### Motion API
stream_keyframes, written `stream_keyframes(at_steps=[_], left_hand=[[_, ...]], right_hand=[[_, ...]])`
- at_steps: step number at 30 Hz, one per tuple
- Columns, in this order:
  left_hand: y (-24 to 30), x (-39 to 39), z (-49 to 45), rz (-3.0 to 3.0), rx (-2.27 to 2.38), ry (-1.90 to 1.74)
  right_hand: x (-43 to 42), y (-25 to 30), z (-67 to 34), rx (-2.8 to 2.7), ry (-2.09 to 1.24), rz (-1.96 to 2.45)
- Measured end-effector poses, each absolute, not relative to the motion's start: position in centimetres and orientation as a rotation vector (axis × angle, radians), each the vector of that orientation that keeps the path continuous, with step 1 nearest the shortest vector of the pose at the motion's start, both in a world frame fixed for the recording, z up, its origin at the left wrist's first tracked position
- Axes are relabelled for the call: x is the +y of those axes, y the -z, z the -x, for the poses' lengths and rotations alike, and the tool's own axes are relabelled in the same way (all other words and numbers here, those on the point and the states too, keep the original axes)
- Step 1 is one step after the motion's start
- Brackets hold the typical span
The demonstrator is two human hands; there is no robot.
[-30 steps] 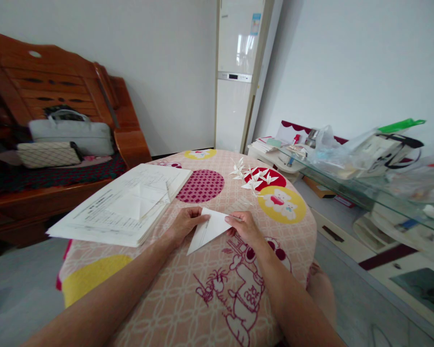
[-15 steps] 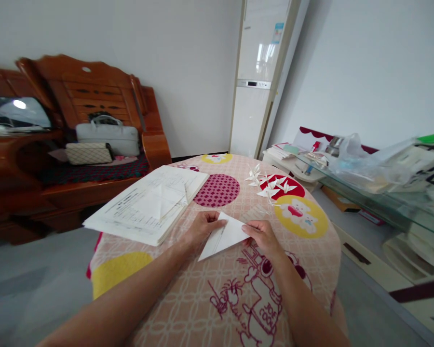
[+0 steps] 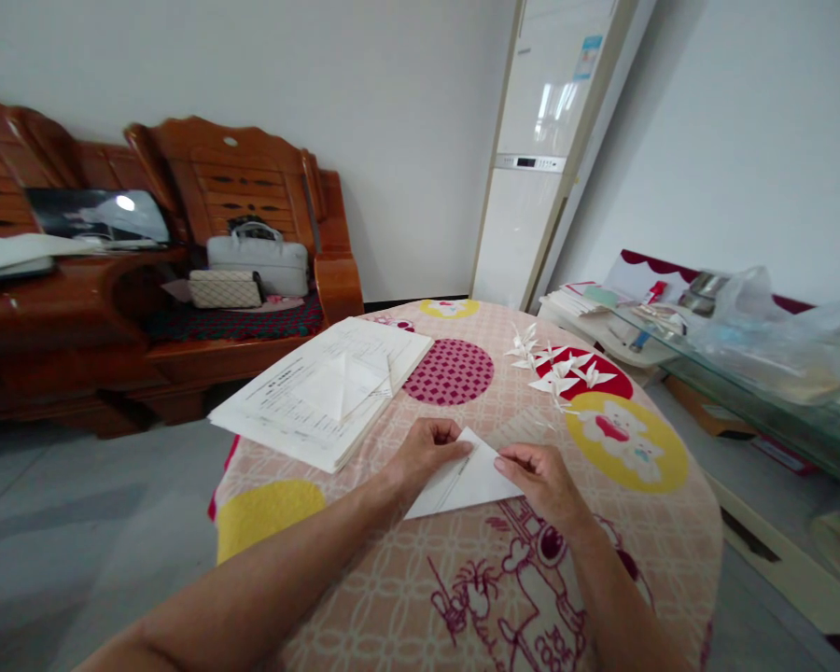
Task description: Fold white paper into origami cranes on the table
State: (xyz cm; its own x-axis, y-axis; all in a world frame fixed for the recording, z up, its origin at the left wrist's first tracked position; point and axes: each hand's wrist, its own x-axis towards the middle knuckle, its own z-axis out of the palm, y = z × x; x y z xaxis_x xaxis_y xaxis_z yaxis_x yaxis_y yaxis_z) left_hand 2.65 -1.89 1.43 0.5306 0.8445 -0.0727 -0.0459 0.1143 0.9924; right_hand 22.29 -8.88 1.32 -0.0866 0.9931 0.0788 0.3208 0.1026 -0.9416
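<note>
A folded white sheet of paper (image 3: 466, 487), triangular in outline with some printed lines, lies between my hands at the middle of the table. My left hand (image 3: 430, 453) pinches its upper left edge, thumb on top. On the right edge my right hand (image 3: 538, 474) grips the paper between thumb and fingers. Beyond my right hand lie several white folded paper cranes (image 3: 560, 373). To the left is a stack of printed sheets (image 3: 280, 401) with a creased white square of paper (image 3: 343, 387) on top.
A patterned cloth covers the round table (image 3: 364, 579). Right of it stands a glass-topped cabinet (image 3: 742, 364) with plastic bags and papers. A wooden chair (image 3: 245, 196) holding bags is at the back left, and a tall white air conditioner (image 3: 525, 205) stands behind.
My view has turned left, so the scene sits further right. My hands have moved closer together on the folded paper, and its right corner now extends under my right hand.
</note>
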Motion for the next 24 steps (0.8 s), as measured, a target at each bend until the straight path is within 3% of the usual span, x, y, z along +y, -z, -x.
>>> stream_keyframes(at_steps=[14,24], left_hand=[[-1.5,-1.7,-2.4,-1.324,0.788,-0.756],[-1.7,-1.6,-2.2,-1.377,0.776,-0.794]], right_hand=[[-8.9,-0.9,-21.8,-1.555,-1.178,1.244],[-9.4,-1.5,-21.1,-1.699,-1.023,1.313]])
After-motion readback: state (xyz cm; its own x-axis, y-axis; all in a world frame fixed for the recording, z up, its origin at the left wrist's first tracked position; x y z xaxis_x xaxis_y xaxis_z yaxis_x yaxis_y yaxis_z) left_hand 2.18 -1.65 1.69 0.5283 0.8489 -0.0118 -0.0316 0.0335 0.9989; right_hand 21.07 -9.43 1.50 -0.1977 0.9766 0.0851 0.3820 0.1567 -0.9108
